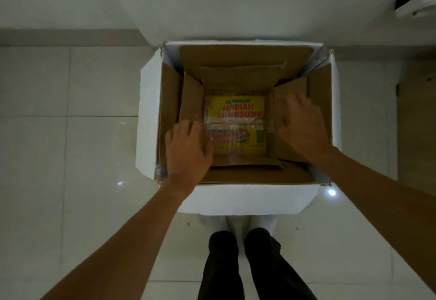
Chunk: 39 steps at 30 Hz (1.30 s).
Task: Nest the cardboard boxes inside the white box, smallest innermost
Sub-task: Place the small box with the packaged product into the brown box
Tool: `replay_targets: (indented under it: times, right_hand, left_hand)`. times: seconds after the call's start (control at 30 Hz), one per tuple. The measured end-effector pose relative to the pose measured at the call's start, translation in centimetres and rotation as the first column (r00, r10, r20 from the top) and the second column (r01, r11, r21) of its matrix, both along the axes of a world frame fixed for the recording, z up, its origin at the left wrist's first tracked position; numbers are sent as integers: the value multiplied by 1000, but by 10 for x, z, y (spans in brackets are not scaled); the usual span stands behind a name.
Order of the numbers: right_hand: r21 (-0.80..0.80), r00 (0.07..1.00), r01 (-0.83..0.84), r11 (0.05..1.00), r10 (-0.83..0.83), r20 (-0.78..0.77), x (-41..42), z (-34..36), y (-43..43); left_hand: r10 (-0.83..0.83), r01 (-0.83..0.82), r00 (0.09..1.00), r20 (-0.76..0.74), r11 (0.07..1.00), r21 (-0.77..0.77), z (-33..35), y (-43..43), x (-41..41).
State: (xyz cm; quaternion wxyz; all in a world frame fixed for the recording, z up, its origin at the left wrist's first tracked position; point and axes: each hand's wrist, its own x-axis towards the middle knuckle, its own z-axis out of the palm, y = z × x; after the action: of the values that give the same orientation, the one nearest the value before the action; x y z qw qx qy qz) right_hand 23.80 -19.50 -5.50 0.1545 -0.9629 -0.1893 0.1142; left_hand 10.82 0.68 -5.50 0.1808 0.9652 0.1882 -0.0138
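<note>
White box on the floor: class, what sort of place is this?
Probably an indoor room, perhaps a home. The white box stands on a glossy tiled floor against a plain white wall.

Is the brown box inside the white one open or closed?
Open. The brown box's flaps stand up, and yellow printed packaging shows at its bottom, inside the white box.
</note>
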Motion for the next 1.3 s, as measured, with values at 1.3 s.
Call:
replay_targets:
  times: [1.3]
  right_hand:
    - [-280, 627, -311, 908, -25, -779, -32, -52, 14]
  left_hand:
    - [17, 227, 730, -683, 937, 267, -70, -4, 51]
